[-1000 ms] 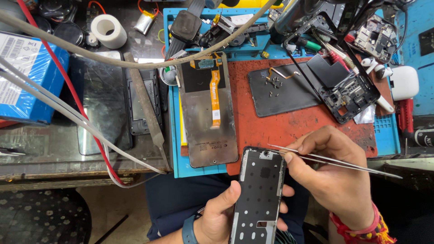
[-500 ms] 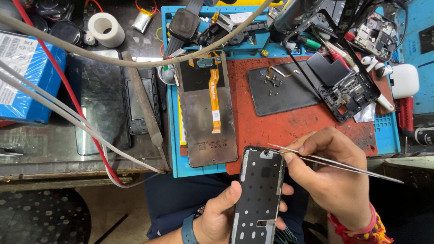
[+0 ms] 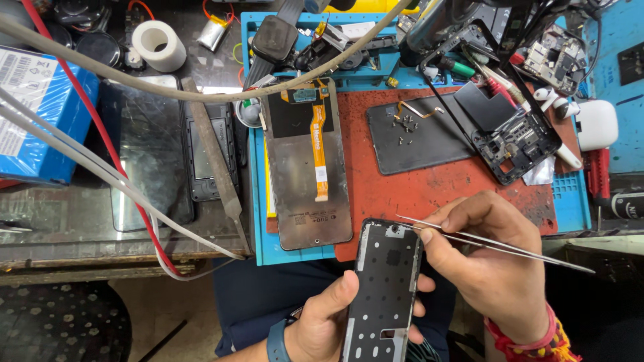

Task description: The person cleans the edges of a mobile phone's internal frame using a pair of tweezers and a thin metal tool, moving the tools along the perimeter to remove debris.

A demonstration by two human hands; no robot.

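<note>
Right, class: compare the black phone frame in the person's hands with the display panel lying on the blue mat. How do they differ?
1. The phone frame is held up off the bench in the left hand; the display panel lies flat on the blue mat.
2. The phone frame is black and full of holes; the display panel is silvery grey with an orange ribbon cable.
3. Tweezers in the right hand point at the phone frame; nothing touches the display panel.
Both are long, flat rectangles.

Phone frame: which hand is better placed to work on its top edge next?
Probably the right hand: its tweezers already point at the frame top, while the left hand is occupied gripping the frame.
</note>
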